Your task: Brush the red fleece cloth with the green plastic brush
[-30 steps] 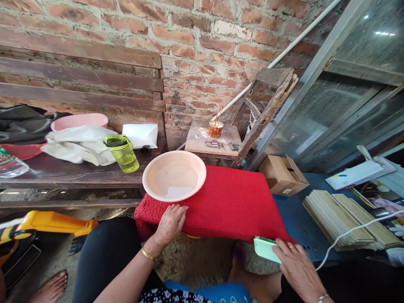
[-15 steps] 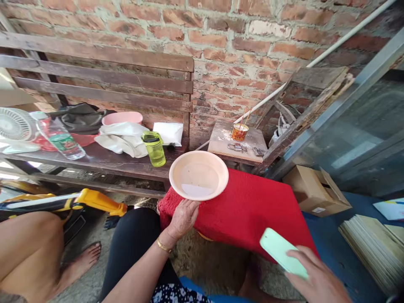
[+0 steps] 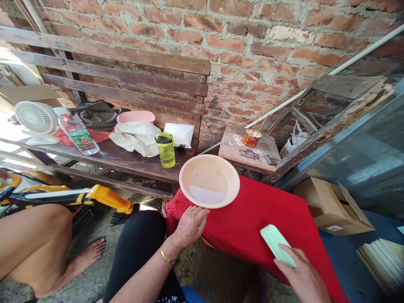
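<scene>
On the red cloth (image 3: 271, 214) stands a round pale-peach basin (image 3: 233, 185) with shallow water and small dark specks in it. My left hand (image 3: 191, 225), a gold bangle on its wrist, lies palm down at the basin's near side, fingers stretched out with their tips at or just under the rim. To the right, my right hand (image 3: 301, 269) is closed around the near end of a flat mint-green object with rounded corners (image 3: 276, 244), shaped like a phone. It is held over the cloth's right part, well apart from the basin; its underside is hidden.
A wooden bench (image 3: 139, 172) behind left bears a green drink bottle (image 3: 166, 151), a water bottle (image 3: 80, 136), a fan (image 3: 36, 118) and cloths. Padlocks (image 3: 249, 154) and a paper cup (image 3: 251, 138) sit on a small board. A cardboard box (image 3: 331, 206) is right; another person's leg (image 3: 38, 240) is left.
The view has shifted slightly left, so most things appear further right. My right hand has brought the mint-green object a little left over the cloth. My left hand stays by the basin.
</scene>
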Demonstrator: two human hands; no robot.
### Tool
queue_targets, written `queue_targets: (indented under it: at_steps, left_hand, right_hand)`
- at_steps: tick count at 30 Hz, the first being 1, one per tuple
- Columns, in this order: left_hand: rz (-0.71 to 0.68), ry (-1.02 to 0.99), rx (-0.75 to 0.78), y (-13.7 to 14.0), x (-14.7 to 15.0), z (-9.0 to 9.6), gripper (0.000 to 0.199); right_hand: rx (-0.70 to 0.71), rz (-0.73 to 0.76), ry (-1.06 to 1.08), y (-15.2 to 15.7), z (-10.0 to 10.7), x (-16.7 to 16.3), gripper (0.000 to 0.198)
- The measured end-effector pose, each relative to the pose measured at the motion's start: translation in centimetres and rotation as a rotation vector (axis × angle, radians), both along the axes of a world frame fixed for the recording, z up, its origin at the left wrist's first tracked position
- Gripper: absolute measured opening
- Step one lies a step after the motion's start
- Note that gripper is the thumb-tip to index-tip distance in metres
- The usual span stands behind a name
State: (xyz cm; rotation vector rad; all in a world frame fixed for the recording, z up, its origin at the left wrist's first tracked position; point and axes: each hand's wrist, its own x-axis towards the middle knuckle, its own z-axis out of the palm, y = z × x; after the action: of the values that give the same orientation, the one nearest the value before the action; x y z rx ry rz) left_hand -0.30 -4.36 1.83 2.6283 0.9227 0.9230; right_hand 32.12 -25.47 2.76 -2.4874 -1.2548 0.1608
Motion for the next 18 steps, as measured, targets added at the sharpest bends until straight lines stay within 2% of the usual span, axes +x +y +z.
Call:
queue_targets:
  at_steps: [2,3,6,9,11,12,14,16,18]
  left_hand:
    - [0.005,-0.003,0.006,0.0,-0.3,0.2,0.025]
    - [0.005,-0.006,0.006,0.0,-0.4,0.3,0.025]
    - [-0.002,-0.011,-0.006,0.1,-0.3,0.4,0.023]
    - [-0.018,0.002,-0.026,-0.2,0.2,0.1,0.022]
    - [-0.030,0.034,-0.035,-0.4,0.6,-0.2,0.024]
    - [-0.038,0.058,-0.040,-0.5,0.7,-0.3,0.024]
    - [-0.054,0.109,-0.060,-0.7,1.0,-0.5,0.024]
    - [-0.057,0.156,-0.084,-0.8,1.0,-0.7,0.022]
    - [-0.032,0.191,-0.101,-0.7,0.9,-0.9,0.020]
  right_hand:
    - [0.017,-0.055,0.039,-1.3,0.3,1.2,0.044]
    - [0.040,-0.047,0.065,-1.2,0.5,0.6,0.047]
    - [0.102,0.120,0.156,1.7,1.3,-5.2,0.044]
    - [0.059,0.316,0.209,5.7,1.4,-11.5,0.037]
    - [0.048,0.345,0.197,6.9,0.9,-12.8,0.037]
    - [0.056,0.323,0.190,6.7,0.6,-12.2,0.037]
    - [0.082,0.218,0.187,4.6,0.0,-8.8,0.037]
    - [0.095,0.039,0.188,0.8,-0.3,-3.4,0.041]
    - [0.070,-0.214,0.140,-3.4,0.0,2.1,0.045]
